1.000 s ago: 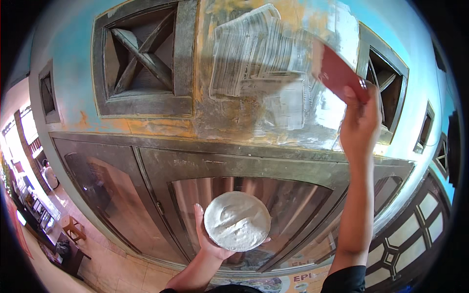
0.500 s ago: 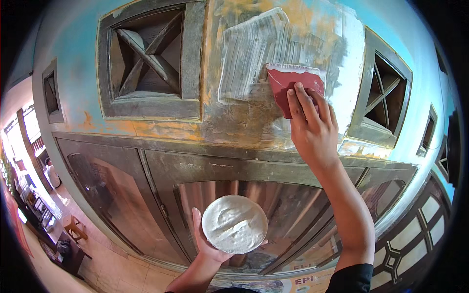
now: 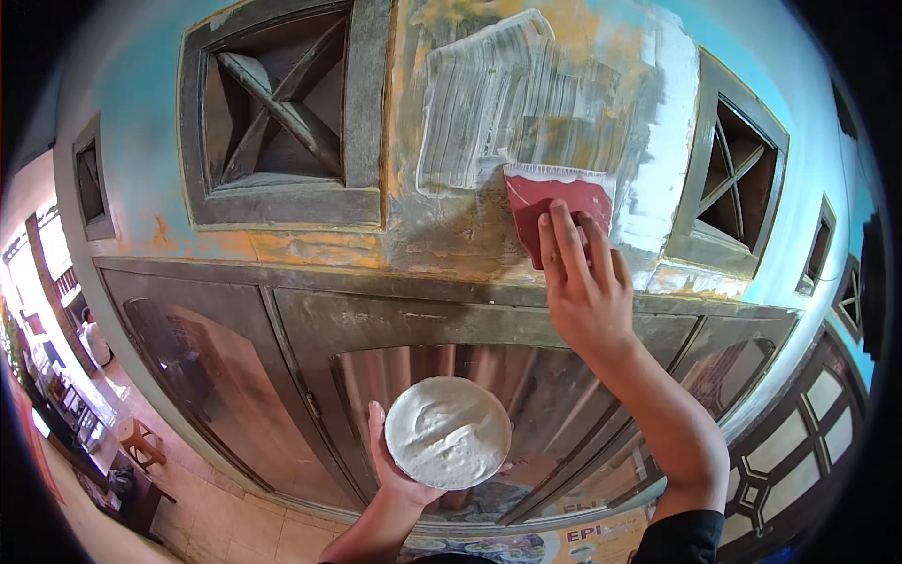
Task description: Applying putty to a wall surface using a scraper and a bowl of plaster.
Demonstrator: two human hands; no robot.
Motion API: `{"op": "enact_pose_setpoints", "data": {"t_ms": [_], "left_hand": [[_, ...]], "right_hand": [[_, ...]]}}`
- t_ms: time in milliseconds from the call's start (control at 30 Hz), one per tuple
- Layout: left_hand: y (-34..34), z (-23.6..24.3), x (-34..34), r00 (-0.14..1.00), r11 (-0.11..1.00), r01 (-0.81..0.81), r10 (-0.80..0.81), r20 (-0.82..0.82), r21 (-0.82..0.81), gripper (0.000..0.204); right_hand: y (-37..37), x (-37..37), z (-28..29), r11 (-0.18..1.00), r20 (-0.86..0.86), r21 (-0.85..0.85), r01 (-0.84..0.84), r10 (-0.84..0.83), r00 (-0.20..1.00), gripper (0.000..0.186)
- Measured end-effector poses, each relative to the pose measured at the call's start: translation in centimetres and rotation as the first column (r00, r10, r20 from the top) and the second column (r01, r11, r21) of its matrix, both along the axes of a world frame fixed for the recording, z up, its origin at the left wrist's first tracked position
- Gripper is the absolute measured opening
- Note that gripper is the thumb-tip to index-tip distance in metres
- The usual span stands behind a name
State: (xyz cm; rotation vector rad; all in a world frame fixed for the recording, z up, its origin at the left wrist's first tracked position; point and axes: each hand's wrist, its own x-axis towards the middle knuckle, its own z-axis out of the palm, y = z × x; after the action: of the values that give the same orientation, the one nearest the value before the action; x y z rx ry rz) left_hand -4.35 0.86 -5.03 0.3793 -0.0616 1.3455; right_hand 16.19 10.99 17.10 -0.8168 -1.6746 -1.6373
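In my right hand is a red flat scraper, its fingers pressed over it. White paste lines the scraper's upper edge, which rests against the wall. Streaks of thin white paste lie above it over patches of orange, grey and turquoise; a thicker white area runs along the right. My left hand supports a round bowl of whitish paste from below, lower down and apart from the wall work. The bowl's sides are mostly hidden beneath the paste.
Wooden vents with crossed bars flank the patch, a large one at left and another at right. Below runs a wooden frame with glass panes. A small stool and a seated person are far left.
My right hand has drawn the scraper downward and slightly left along the wall, leaving a thin streaked film above it. The left hand and bowl have barely moved.
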Motion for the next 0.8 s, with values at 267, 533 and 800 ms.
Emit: {"op": "enact_pose_setpoints", "data": {"t_ms": [267, 533, 800], "left_hand": [[-0.2, 1.1, 0.5, 1.000, 0.998, -0.023, 0.024, 0.013, -0.061, 0.090], [0.3, 0.0, 0.0, 0.997, 1.000, -0.006, 0.008, 0.073, -0.016, 0.089], [-0.3, 1.0, -0.8, 0.996, 0.999, -0.032, 0.034, 0.077, -0.029, 0.091]], "right_hand": [[0.5, 0.1, 6.1, 0.984, -0.091, 0.109, -0.140, 0.150, 0.984, 0.051], [1.6, -0.8, 2.6, 0.999, -0.067, 0.042, -0.001, 0.004, 0.998, 0.054], [-0.6, -0.4, 5.8, 0.980, -0.098, 0.137, -0.144, 0.158, 0.983, 0.058]]}}
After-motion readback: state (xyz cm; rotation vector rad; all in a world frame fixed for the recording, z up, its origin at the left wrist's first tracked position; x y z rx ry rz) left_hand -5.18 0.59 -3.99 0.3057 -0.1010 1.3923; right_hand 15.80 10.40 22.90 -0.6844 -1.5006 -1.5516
